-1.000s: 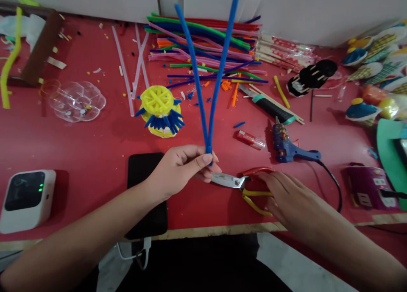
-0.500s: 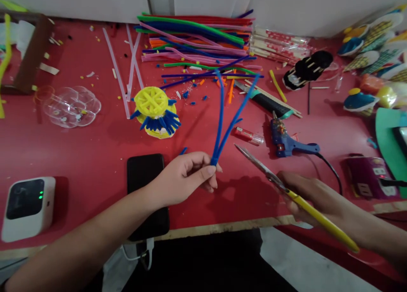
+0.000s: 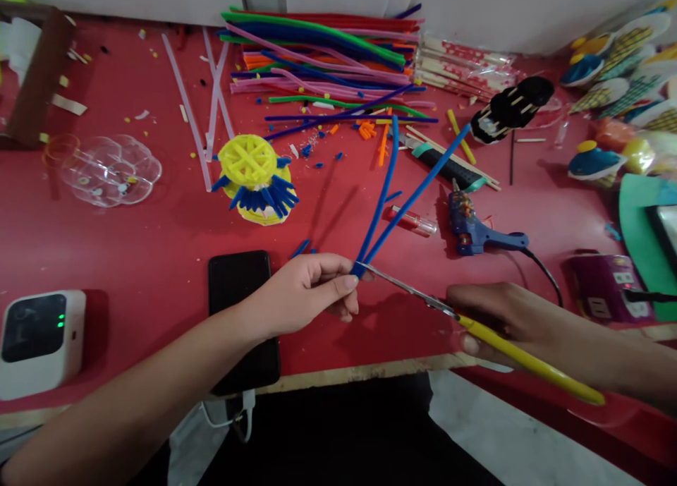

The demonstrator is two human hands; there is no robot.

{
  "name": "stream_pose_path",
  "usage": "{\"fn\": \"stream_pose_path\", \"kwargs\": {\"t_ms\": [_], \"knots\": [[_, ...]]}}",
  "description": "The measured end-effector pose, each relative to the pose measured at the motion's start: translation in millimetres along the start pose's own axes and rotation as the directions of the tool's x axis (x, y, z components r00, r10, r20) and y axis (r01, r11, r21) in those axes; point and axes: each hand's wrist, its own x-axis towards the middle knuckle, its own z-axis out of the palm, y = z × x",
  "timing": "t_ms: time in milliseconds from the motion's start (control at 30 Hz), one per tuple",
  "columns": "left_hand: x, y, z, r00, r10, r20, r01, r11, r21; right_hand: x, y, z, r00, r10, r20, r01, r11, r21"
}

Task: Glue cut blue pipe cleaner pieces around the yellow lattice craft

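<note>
Between the thumb and fingers of my left hand (image 3: 322, 288), blue pipe cleaners (image 3: 381, 207) are pinched near their lower end, their long ends spreading up and to the right. My right hand (image 3: 497, 317) grips yellow-handled scissors (image 3: 518, 355). The blades point left and meet the pipe cleaners just above my left fingertips. Short blue cut pieces (image 3: 301, 247) lie on the red table behind my left hand. Farther back stands a yellow, wheel-topped craft piece (image 3: 247, 163) with a fringe of blue pieces around it.
Bundled coloured pipe cleaners (image 3: 322, 49) lie along the back. To the right are a glue gun (image 3: 484, 233), a box cutter (image 3: 449, 167) and a purple power block (image 3: 606, 285). A black phone (image 3: 240, 281) lies under my left forearm, with a white device (image 3: 42, 341) farther left.
My right hand has brought the scissors left and up, so the blades now reach the pipe cleaners. The long ends of the pipe cleaners have swung to the right.
</note>
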Motion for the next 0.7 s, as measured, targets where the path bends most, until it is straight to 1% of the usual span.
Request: {"fn": "stream_pose_path", "kwargs": {"t_ms": [100,233,400,533,600,700], "knots": [[0,3,0.5,1.0,-0.008,-0.006,0.008,0.999,0.048,-1,-2,-3,0.998,0.055,0.044,-0.057,0.998,0.03],[0,6,1.3,1.0,-0.022,-0.018,0.024,0.998,0.066,1,-5,-3,0.997,0.065,0.053,-0.067,0.997,0.038],[2,4,1.0,0.997,-0.069,-0.035,0.07,0.997,0.044,5,-3,0,0.999,0.021,0.03,-0.022,0.999,0.033],[3,2,0.6,0.995,-0.09,-0.052,0.091,0.995,0.03,9,-2,0,0.999,0.003,0.052,-0.004,1.0,0.023],[3,2,1.2,0.99,-0.126,-0.067,0.127,0.992,0.005,11,-2,-1,0.997,-0.039,0.072,0.038,0.999,0.018],[3,3,2.5,0.977,-0.197,-0.08,0.195,0.98,-0.029,15,-5,-2,0.993,-0.1,0.069,0.1,0.995,-0.001]]}}
